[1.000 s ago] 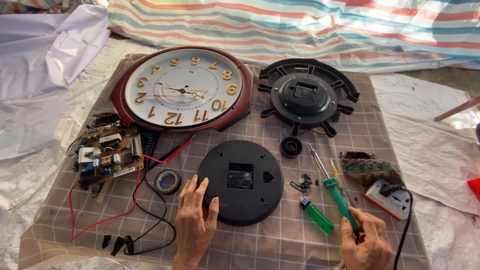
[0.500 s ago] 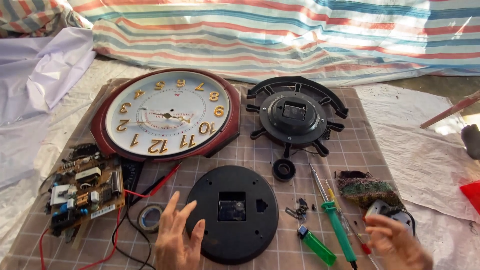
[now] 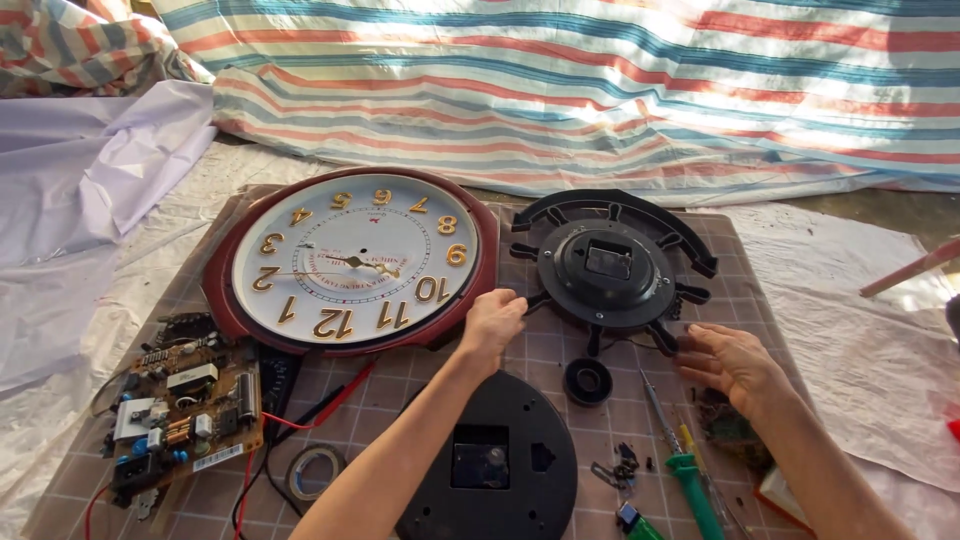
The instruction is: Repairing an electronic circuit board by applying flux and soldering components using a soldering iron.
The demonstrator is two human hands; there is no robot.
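Observation:
A round wall clock (image 3: 350, 262) with a dark red rim, white face and gold numerals lies face up, upside down to me. My left hand (image 3: 490, 325) reaches over a round black back cover (image 3: 500, 470), and its curled fingers grip the clock's right rim. To the right lies a black wheel-shaped clock housing (image 3: 607, 270) with spokes. My right hand (image 3: 735, 365) is open with its fingers spread, just beside the housing's lower right spoke and holding nothing. A small black ring (image 3: 588, 381) sits between my hands.
A checked brown mat (image 3: 740, 260) carries everything. A circuit board (image 3: 185, 405) with red and black wires lies at the left, near a tape roll (image 3: 313, 470). Green-handled screwdrivers (image 3: 690, 480) and small loose parts (image 3: 620, 465) lie at the lower right. A striped tarp (image 3: 600, 90) hangs behind.
Both hands moved away from me: the left from the black back cover to the red clock's rim, the right from the screwdrivers to the wheel-shaped housing. The view has also shifted.

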